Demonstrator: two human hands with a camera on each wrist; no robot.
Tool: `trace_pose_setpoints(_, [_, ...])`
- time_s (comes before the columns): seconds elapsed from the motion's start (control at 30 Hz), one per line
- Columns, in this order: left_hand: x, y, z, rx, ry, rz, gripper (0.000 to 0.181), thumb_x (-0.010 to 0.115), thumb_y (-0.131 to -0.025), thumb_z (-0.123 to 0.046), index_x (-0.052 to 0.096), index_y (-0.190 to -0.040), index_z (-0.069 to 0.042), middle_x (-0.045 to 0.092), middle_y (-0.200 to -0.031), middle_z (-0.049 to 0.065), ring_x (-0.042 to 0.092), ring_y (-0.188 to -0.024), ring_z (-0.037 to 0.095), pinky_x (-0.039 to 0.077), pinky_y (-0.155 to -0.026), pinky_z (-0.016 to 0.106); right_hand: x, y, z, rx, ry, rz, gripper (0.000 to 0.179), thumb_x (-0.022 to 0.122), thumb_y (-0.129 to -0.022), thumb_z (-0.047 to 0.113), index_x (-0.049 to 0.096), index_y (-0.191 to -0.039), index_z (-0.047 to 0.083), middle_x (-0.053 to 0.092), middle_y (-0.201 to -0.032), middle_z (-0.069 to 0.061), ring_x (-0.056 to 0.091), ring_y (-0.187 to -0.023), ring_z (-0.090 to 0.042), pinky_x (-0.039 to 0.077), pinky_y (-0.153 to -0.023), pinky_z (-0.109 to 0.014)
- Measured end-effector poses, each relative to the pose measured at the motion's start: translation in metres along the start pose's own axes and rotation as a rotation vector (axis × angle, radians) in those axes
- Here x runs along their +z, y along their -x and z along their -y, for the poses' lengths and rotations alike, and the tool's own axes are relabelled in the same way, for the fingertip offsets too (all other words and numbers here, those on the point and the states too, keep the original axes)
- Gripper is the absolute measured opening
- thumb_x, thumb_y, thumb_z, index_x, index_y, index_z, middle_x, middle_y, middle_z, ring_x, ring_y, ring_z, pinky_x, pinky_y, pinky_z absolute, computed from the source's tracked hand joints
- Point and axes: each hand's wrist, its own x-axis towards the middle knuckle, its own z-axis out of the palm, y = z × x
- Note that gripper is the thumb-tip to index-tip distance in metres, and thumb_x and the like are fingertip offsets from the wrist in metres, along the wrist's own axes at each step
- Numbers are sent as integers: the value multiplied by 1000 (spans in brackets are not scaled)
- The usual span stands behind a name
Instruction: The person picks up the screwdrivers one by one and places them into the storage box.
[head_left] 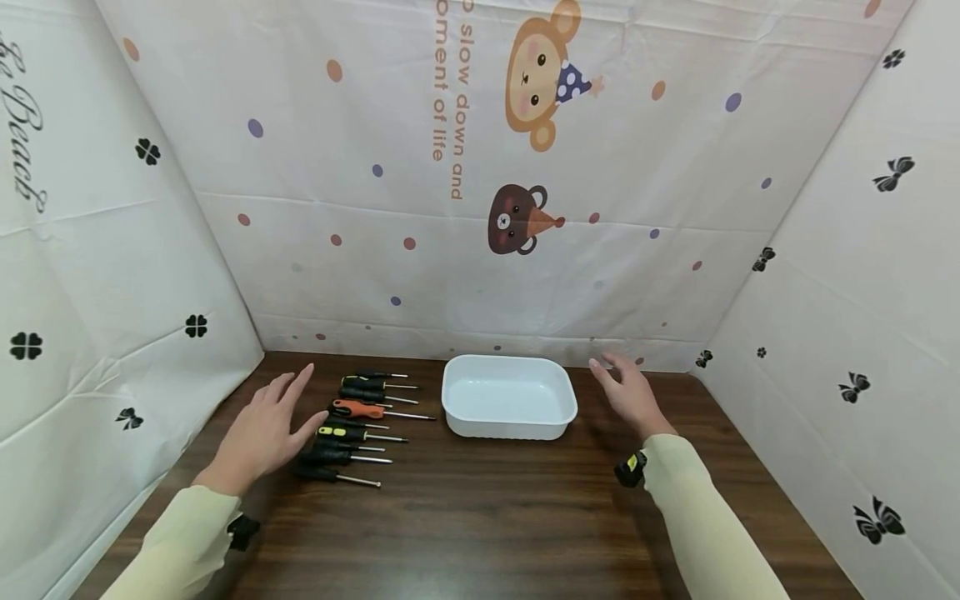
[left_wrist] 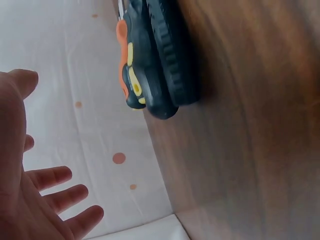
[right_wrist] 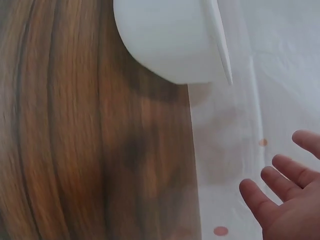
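Dark brown wood-grain tabletop [head_left: 487,525] bears a white rectangular plastic tub [head_left: 510,427]. Left hand [head_left: 258,433], right hand [head_left: 628,398] — fingers spread, holding nothing. Black- or orange-handled metal screwdrivers [head_left: 341,433] lie rowed left of the tub, none inside — handling apparently not begun, all remaining.
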Motion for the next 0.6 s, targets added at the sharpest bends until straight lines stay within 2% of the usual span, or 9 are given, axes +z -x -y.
trace_pose_setpoints(0.3, [3, 14, -5, -28, 100, 55, 85, 60, -101, -49, 18, -165, -12, 42, -148, 33, 45, -131, 56, 44, -99, 71, 17, 0, -1, 137, -246, 47, 88, 42, -97, 75, 42, -155, 9, 44, -158, -21, 50, -139, -44, 42, -114, -56])
trace_pose_setpoints(0.47, [5, 18, -5, -49, 195, 80, 84, 60, -103, -46, 17, -164, -8, 41, -148, 35, 43, -133, 56, 41, -102, 72, 25, -2, 2, 161, -370, 44, 84, 45, -100, 68, 42, -155, 4, 47, -153, -25, 52, -137, -42, 48, -110, -52])
trace_pose_setpoints(0.6, [6, 21, -4, -72, 237, 104, 83, 61, -103, -44, 19, -163, -5, 42, -147, 36, 44, -133, 55, 40, -104, 71, 29, -2, 4, 200, -467, 38, 78, 46, -103, 61, 41, -154, 2, 48, -151, -27, 53, -136, -42, 49, -110, -50])
